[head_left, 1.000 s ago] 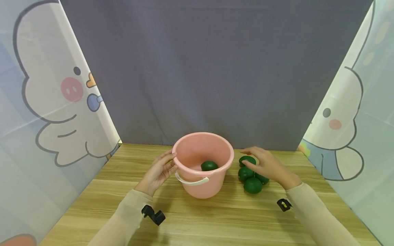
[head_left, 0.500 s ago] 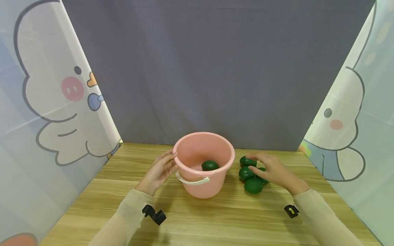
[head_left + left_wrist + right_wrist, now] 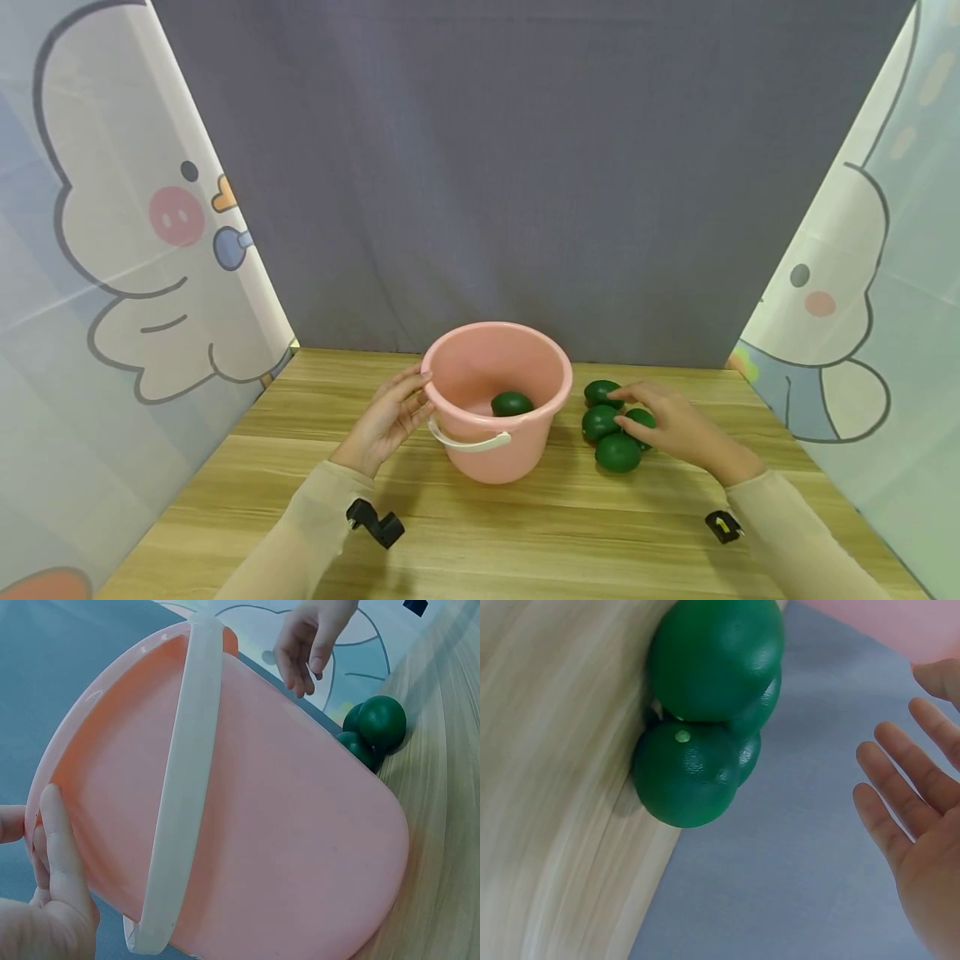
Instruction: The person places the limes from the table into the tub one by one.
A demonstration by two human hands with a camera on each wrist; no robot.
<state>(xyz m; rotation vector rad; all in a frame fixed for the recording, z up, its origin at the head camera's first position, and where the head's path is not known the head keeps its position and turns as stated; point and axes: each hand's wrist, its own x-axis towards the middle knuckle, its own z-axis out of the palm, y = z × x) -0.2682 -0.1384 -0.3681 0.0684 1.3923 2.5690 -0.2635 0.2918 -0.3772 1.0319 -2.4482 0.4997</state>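
Observation:
A pink bucket (image 3: 491,454) with a white handle (image 3: 472,444) stands on the table. My left hand (image 3: 386,425) grips its left rim; in the left wrist view, fingers (image 3: 60,840) lie under the rim and another digit reaches past it. Inside the bucket lies one dark green, oval fruit (image 3: 512,405), resembling an avocado. To the right, several more such fruits (image 3: 617,453) sit clustered, with pebbly skin and a pale stem spot on one (image 3: 686,780). My right hand (image 3: 678,429) hovers over this cluster, fingers spread and holding nothing.
The wood-grain table (image 3: 525,542) ends at a grey cloth backdrop (image 3: 517,167). Cartoon-printed curtains (image 3: 135,250) hang at both sides. Black camera mounts (image 3: 375,523) are worn at both wrists.
My right hand has drifted right and slightly toward me, above the fruit cluster. The left hand, the bucket and the fruits keep their places.

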